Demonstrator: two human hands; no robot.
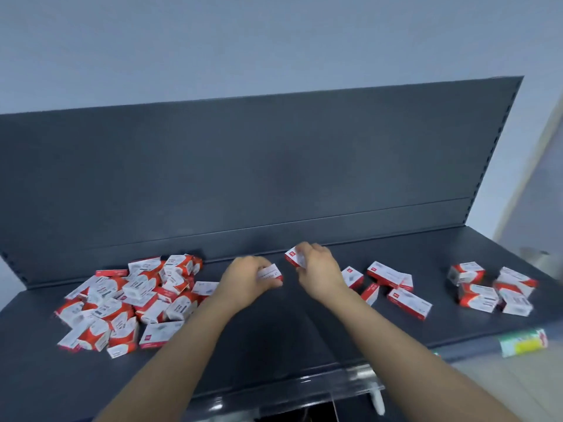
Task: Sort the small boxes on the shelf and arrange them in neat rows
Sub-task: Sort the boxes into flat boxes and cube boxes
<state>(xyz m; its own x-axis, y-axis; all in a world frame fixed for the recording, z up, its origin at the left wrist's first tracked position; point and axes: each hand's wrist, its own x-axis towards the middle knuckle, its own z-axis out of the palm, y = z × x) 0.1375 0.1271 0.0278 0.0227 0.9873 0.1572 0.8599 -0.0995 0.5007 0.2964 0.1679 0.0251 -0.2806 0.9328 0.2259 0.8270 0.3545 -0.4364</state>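
We see the left hand [246,278] with its fingers curled down, pinching a box [270,274]. The box's white printed face pokes out just right of those fingertips, low over the shelf [274,336]; we cannot tell whether it touches the surface. The right hand [320,269] sits just beside the left, a little further back, with its fingers bent and pinching a second box [293,257] by one end. This second box sticks out left of the right fingers, tilted, its red side toward us, near the foot of the back panel [243,178]. The 2 held boxes are near each other but apart, with a narrow strip of shelf showing between them.

Left of the left fingers lies a pile [128,300] of red and white boxes, jumbled at all angles, some resting on others. Its nearest boxes lie just beside the left wrist. Right of the right fingers, a few loose boxes [385,273] lie scattered flat or on edge, and the closest is just beside the right wrist. Further right, well apart from both hands, a cluster [490,287] of several more boxes sits bunched together. A green and yellow label [522,342] is on the shelf's front edge, right of the right forearm.
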